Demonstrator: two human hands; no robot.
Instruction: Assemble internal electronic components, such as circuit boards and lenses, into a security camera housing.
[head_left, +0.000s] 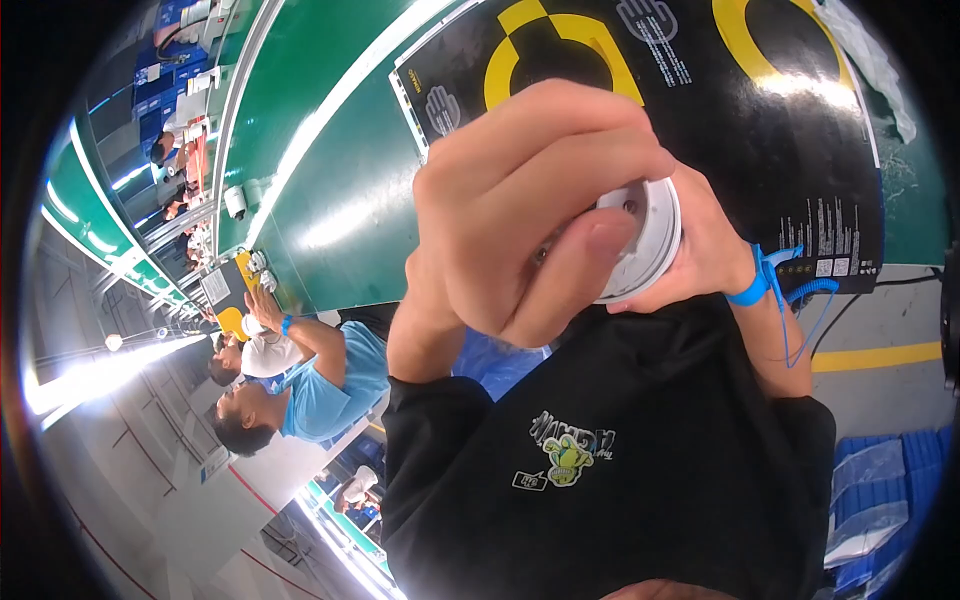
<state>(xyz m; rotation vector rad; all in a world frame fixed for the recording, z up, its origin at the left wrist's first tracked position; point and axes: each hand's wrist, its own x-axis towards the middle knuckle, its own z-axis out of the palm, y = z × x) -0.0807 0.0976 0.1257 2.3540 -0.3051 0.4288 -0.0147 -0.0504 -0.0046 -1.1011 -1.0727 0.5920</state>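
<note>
A white round plastic housing point(657, 240) with a stepped, ringed rim and a small dark hole inside is held up close in front of my chest. My left hand point(535, 190) is closed over its near left side, with fingers curled and the thumb laid across the opening. That hand covers much of the housing, so any small part under the fingers is hidden. From the right and behind, my right hand point(705, 235) wraps round the housing. A blue wrist strap point(750, 290) with a coiled cord circles the right wrist.
Beyond my hands, a black printed mat point(700, 130) with yellow shapes lies on the green table point(350, 170). A crumpled clear plastic bag point(870, 60) lies at the far right. Co-workers point(320, 390) sit to the left. Blue bins point(890, 490) stand low at right.
</note>
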